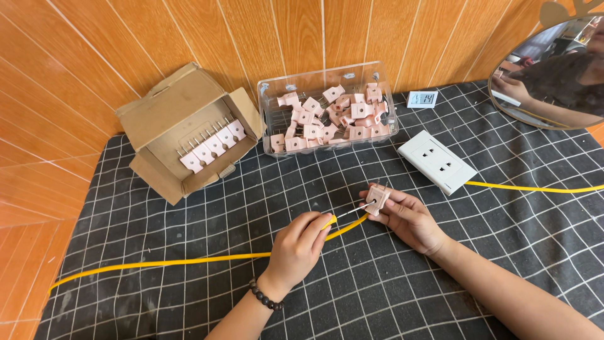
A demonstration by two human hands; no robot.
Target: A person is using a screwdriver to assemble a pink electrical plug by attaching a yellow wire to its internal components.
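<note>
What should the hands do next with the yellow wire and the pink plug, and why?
Probably push the bare wire tip a little further into the plug. The left hand pinches the yellow wire near its end, the right hand holds the plug, and the tip is just at the plug's side.

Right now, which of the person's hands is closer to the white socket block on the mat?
Right. The right hand holds a pink plug just below-left of the white socket block; the left hand sits farther left, pinching the yellow cable.
</note>
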